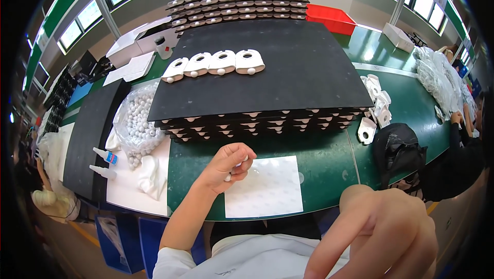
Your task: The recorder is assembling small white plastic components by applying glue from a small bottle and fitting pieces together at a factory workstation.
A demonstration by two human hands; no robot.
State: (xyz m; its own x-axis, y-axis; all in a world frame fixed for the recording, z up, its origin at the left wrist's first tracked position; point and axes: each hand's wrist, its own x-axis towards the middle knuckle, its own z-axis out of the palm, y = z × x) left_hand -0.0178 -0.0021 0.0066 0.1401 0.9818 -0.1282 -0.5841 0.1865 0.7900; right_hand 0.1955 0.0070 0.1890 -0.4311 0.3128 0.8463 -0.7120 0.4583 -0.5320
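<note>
My left hand [226,168] is closed above the table's front part, beside a white sheet [265,189]. Small white balls [228,177] peek out between its curled fingers; how many it holds is hidden. Very near the camera at the lower right is my right hand [388,232], with bent fingers whose tips fall out of sight. Ahead, a black board [288,83] tops a stack of similar boards. Several white rounded pieces [223,61] lie on it in a row, each with a dark hole and a white ball at its near edge.
To the left, a clear bag of white balls [138,119] lies near two small glue bottles [105,155] and a crumpled white cloth [151,176]. Loose white pieces [378,99] and a black bag [396,150] sit right of the stack. A red bin [332,19] stands behind. Other people work at both sides.
</note>
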